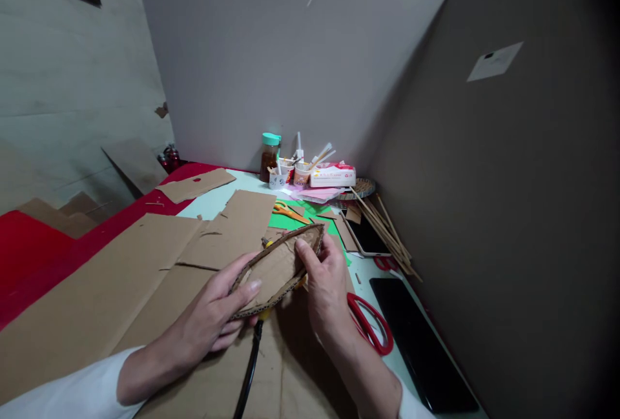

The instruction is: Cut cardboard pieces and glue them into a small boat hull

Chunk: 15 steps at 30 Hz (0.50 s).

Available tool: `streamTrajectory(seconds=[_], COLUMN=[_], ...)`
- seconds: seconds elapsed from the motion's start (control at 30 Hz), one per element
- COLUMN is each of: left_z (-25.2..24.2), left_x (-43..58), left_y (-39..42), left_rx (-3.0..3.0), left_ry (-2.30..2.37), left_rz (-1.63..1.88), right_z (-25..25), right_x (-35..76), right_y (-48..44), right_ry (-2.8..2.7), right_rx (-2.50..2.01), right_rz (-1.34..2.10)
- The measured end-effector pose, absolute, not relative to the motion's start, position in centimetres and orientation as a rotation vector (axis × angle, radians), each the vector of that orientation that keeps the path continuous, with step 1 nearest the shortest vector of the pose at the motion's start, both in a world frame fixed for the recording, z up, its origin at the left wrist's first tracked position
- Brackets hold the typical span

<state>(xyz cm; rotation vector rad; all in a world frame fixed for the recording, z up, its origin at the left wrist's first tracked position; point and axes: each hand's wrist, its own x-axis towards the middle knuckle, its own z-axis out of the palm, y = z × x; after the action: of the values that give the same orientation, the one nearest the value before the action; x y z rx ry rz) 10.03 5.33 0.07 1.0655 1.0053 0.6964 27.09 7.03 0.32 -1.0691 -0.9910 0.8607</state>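
Between my two hands is a boat-shaped cardboard piece (278, 267), a flat base with a low corrugated wall around it and pointed ends, tilted up to the right. My left hand (220, 306) grips its lower left end, thumb on the inside and fingers beneath. At the upper right end my right hand (327, 277) pinches the wall, thumb inside and fingers behind. Below the piece a yellow-and-black tool with a black cord (250, 361) shows in part; most of it is hidden. Large cardboard sheets (145, 277) lie under and left of my hands.
Orange-handled scissors (290, 211) rest on green sheets behind the piece. To the right are red scissor handles (371, 325), a black slab (421, 345), a tablet (365, 235) and wooden sticks (387, 232). A jar (269, 159), paper cups (301, 175) and a box (333, 176) stand at the back.
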Motion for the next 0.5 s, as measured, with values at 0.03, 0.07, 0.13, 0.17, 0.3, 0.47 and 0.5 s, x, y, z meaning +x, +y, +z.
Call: streamTrajectory(seconds=[0.03,0.07,0.13,0.17,0.3,0.47,0.5], left_z=[-0.1,-0.2,-0.4,-0.4,-0.3,0.1,0.2], left_x=[10.1,10.1,10.1,10.1,9.8,9.3,9.2], left_y=[5.5,5.7,6.0,6.2,6.6,6.0,5.9], left_rx=[1.104,1.146,1.238,1.279,1.345,1.356,1.352], left_ry=[0.993,0.988,0.990,0.994,1.014,0.965,0.952], left_rz=[0.718,0.747,0.793,0.791,0.698,0.607,0.601], right_z=[0.2,0.1,-0.1,-0.2,-0.2,-0.3,-0.3], right_x=[27.1,27.1,27.1,27.1,27.0,26.9,26.9], right_y=[7.1,7.1,7.2,7.2,7.0,6.9,6.9], right_ry=[-0.984,-0.979,-0.972,-0.970,-0.972,-0.985,-0.985], right_rx=[-1.069,-1.067,-1.064,-1.063,-1.069,-1.064,-1.058], right_rz=[0.853,0.847,0.844,0.846,0.861,0.890,0.898])
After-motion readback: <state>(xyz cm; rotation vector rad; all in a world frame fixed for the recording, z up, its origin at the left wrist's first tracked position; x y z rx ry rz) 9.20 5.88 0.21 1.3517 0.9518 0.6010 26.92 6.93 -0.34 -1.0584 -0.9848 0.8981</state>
